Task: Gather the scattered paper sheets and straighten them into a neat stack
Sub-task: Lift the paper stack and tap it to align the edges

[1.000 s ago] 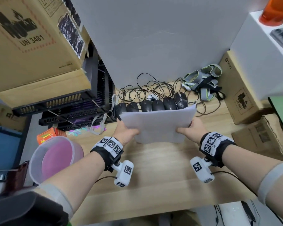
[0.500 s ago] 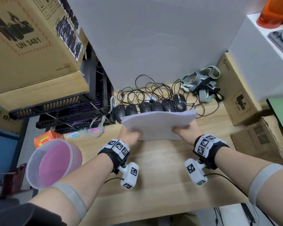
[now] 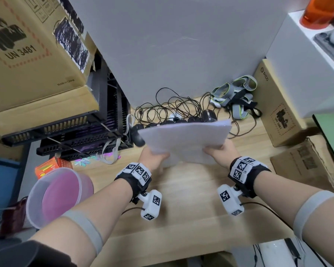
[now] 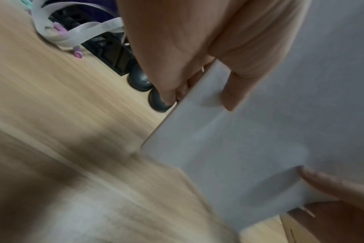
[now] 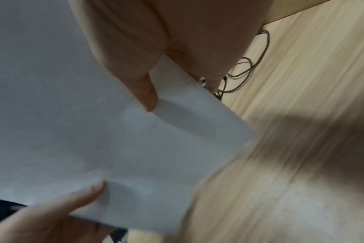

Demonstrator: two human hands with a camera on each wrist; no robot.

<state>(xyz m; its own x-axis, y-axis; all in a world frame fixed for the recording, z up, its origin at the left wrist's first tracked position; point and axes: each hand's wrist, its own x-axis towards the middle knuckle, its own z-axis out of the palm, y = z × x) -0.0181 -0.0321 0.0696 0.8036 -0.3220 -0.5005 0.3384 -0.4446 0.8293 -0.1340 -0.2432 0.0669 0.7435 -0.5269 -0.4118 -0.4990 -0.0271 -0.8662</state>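
A stack of white paper sheets (image 3: 185, 139) hangs tilted above the wooden table (image 3: 181, 189), its far edge raised. My left hand (image 3: 152, 157) pinches its left edge, thumb on the near face. My right hand (image 3: 220, 154) pinches the right edge the same way. In the left wrist view the paper stack (image 4: 260, 148) is held between thumb and fingers (image 4: 233, 93), and my right hand's thumb shows at the lower right. In the right wrist view the paper stack (image 5: 73, 123) is pinched by the thumb (image 5: 141, 88), with my left hand at the lower left. Both wrist views are blurred.
A row of black computer mice (image 3: 174, 122) with tangled cables (image 3: 172, 105) lies behind the paper. Grey straps (image 3: 235, 93) sit at the back right beside cardboard boxes (image 3: 278, 112). Black crates (image 3: 75, 135) and a pink-bottomed plastic tub (image 3: 60, 195) stand at the left.
The stack dipped toward the table half a second ago and has now come back up, tilted more upright, both hands still holding its side edges.
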